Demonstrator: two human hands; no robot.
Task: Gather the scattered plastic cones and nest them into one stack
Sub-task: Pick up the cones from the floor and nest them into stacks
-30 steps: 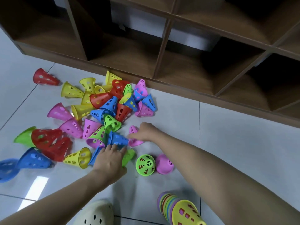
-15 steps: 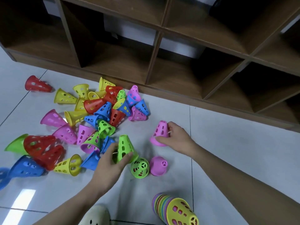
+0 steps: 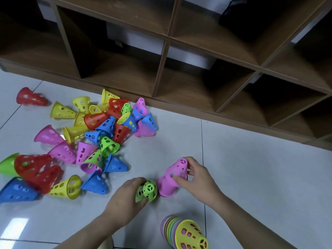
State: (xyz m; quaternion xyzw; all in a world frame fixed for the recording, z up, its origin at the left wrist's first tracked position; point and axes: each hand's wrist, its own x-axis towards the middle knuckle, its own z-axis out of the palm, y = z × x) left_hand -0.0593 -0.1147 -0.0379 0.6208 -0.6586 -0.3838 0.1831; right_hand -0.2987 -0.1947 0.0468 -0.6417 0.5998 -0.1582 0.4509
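Both hands worked just beyond the stack [image 3: 186,232], which lay on its side on the floor [image 3: 251,168] with a yellow cone outermost. The left hand [image 3: 125,196] curled round a green cone [image 3: 146,191], fingers over its top side and thumb beneath, and seemed to press it onto another green one. The right hand [image 3: 193,177] pinched a pink cone [image 3: 173,177] between thumb and fingertips, tilted over what looked like a second pink one, probably so pairs nested before joining the stack. Each wrist bent down, forearms reaching forward from the person. The loose pile [image 3: 100,133] lay farther from the stack, leftward, along the shelf [image 3: 161,72] foot.
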